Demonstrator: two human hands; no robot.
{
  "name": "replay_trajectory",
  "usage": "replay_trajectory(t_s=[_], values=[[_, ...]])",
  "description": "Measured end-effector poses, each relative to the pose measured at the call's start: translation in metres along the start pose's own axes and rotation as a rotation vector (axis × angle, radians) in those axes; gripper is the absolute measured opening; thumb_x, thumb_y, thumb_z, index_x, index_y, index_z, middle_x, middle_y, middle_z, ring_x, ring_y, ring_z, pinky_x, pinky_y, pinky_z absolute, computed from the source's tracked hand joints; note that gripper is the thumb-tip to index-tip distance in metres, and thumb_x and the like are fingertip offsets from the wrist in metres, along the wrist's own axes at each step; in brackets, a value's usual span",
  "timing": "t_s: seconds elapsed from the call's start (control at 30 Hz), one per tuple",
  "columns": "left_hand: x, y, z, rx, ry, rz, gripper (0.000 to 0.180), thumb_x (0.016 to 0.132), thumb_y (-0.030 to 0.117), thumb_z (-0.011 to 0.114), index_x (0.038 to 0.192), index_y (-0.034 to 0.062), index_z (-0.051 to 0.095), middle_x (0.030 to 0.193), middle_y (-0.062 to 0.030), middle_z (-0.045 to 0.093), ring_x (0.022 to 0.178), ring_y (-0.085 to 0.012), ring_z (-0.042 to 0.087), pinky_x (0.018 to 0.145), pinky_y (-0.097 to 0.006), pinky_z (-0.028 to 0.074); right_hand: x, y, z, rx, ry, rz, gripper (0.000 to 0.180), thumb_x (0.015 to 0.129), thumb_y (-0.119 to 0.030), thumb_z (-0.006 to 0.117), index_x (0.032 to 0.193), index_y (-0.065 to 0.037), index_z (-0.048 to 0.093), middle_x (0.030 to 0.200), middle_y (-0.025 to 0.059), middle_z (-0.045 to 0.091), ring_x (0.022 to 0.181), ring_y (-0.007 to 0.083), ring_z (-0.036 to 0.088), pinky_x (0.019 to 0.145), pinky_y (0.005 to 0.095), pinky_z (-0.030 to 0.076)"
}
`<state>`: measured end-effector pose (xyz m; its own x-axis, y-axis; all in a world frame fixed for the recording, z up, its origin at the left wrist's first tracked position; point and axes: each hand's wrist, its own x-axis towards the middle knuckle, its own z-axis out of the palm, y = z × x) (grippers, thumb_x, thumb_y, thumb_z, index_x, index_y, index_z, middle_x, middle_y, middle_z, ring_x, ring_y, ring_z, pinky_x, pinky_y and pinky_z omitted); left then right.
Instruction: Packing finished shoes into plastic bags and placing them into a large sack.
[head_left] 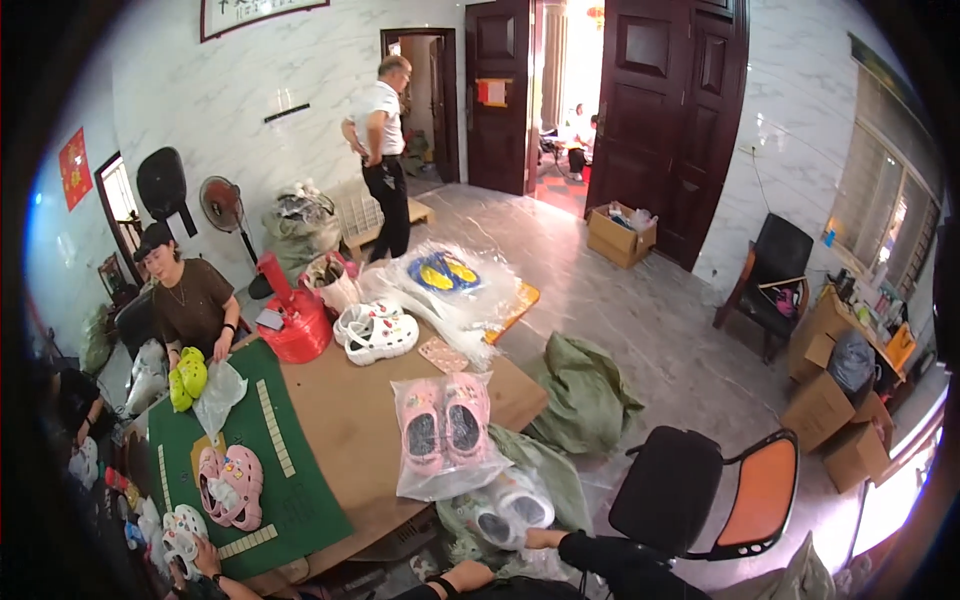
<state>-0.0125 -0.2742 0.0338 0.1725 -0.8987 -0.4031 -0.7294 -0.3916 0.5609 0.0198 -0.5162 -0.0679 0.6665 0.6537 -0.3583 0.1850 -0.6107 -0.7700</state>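
Observation:
My right hand (543, 539), at the end of a black sleeve, grips the edge of a clear plastic bag holding a pair of white clogs (530, 503). The bag lies low beside the table over a green sack (568, 487). My left hand (468, 574) shows near the lower edge, with a dark band at the wrist; its fingers are mostly hidden. Just above, a bagged pair of pink clogs (445, 428) rests on the brown table (345, 435) near its corner. Another pair of white clogs (376, 333) sits unbagged farther back.
A person (192, 300) across the table handles yellow-green clogs (187, 380). At lower left another person's hand (207, 556) holds white clogs beside pink clogs (232, 485) on a green mat (320, 500). A chair (668, 490) stands right; someone stands (382, 150) behind.

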Motion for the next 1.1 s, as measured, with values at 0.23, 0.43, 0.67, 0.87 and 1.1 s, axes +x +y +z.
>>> replay_trajectory(t_s=[0.23, 0.43, 0.67, 0.87, 1.1], values=[[-0.002, 0.040, -0.038, 0.160, 0.128, -0.106, 0.018, 0.078, 0.012, 0.044, 0.076, 0.0039, 0.060, 0.071, -0.0148, 0.058, 0.064, -0.0288, 0.056, 0.057, -0.039, 0.043, 0.091, 0.105, 0.054, 0.241, 0.340, 0.412, 0.034, 0.075, -0.030, 0.047, 0.082, 0.000, 0.061, 0.086, 0.0241, 0.059, 0.084, 0.0389, 0.055, 0.071, 0.0421, 0.044], [-0.018, 0.041, -0.023, 0.113, 0.205, -0.179, 0.017, 0.076, 0.012, 0.044, 0.075, 0.0045, 0.060, 0.069, -0.0157, 0.058, 0.063, -0.0297, 0.056, 0.057, -0.039, 0.044, 0.065, 0.057, 0.033, 0.031, 0.231, 0.291, 0.047, 0.075, -0.036, 0.048, 0.100, 0.002, 0.055, 0.099, 0.0217, 0.057, 0.087, 0.0340, 0.056, 0.071, 0.0430, 0.044], [-0.019, 0.042, -0.028, 0.077, 0.168, -0.156, 0.017, 0.075, 0.012, 0.044, 0.073, 0.0051, 0.060, 0.067, -0.0167, 0.057, 0.061, -0.0307, 0.056, 0.056, -0.040, 0.044, 0.071, 0.089, 0.081, 0.245, 0.271, 0.524, 0.050, 0.079, -0.039, 0.047, 0.108, 0.001, 0.052, 0.103, 0.0145, 0.056, 0.087, 0.0275, 0.055, 0.073, 0.0412, 0.043], [0.004, 0.033, -0.035, 0.094, 0.370, -0.051, 0.014, 0.073, 0.013, 0.045, 0.068, 0.0071, 0.057, 0.064, -0.0147, 0.056, 0.060, -0.0306, 0.056, 0.054, -0.041, 0.043, 0.080, 0.095, 0.102, 0.326, 0.217, 0.561, 0.051, 0.080, -0.039, 0.047, 0.111, 0.001, 0.050, 0.104, 0.0114, 0.056, 0.087, 0.0251, 0.054, 0.073, 0.0400, 0.043], [-0.010, 0.028, -0.028, 0.030, 0.268, -0.009, 0.014, 0.074, 0.016, 0.047, 0.070, 0.0062, 0.056, 0.068, -0.0162, 0.056, 0.065, -0.0317, 0.056, 0.056, -0.042, 0.043, 0.059, 0.062, 0.098, 0.331, -0.042, 0.434, 0.051, 0.079, -0.039, 0.047, 0.111, 0.000, 0.051, 0.104, 0.0090, 0.056, 0.086, 0.0240, 0.054, 0.073, 0.0383, 0.043]])
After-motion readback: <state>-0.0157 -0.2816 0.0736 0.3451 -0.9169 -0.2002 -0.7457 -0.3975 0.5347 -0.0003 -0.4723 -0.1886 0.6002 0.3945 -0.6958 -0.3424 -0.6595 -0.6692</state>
